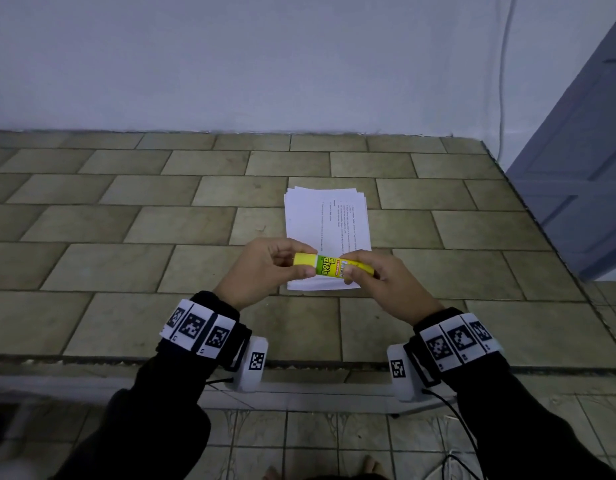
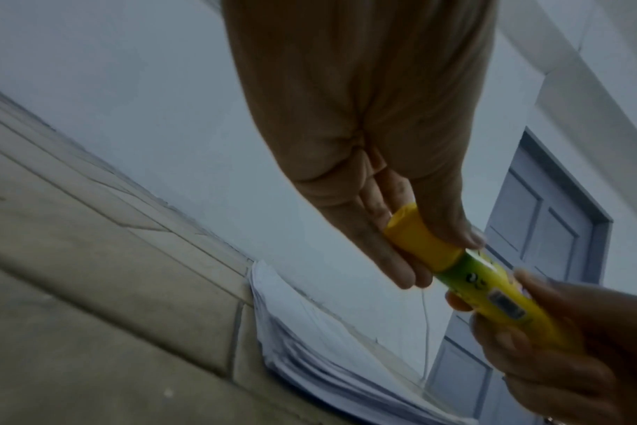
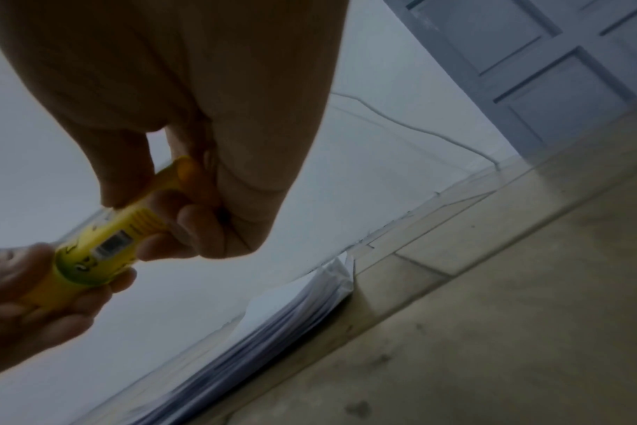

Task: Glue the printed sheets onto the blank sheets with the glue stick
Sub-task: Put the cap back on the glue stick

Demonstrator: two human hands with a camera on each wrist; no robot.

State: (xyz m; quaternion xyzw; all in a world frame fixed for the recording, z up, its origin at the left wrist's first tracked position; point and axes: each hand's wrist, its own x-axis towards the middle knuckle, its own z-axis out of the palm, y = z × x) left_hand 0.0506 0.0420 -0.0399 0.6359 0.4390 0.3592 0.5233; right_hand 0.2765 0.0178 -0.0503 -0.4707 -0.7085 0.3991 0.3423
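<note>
Tiled counter [image 1: 133,216] against a pale wall, panelled door [image 1: 576,161] off to the right. Stack of sheets [image 1: 325,216] lying flat on the tiles, top page printed with a few lines of text, edges slightly fanned. Glue stick [image 1: 330,265] held level in the air just above the near end of that stack, not touching it. Left hand [image 1: 265,268] curled round the yellow cap [image 2: 420,240], thumb on one side and fingers on the other. Right hand [image 1: 386,282] wrapped round the labelled barrel, fingertips [image 3: 197,227] pinching near the ridged base. Cap seated on the barrel, no gap visible; probably about to be pulled or twisted off, gluing not yet begun.

Risks from here: cap coming free with a jerk and flying off the counter; barrel slipping in the pinch if the pull is uneven; bare glue brushing the top sheet too early, smearing the print. Blank and printed pages stacked together, so peeling one off could drag several along.
</note>
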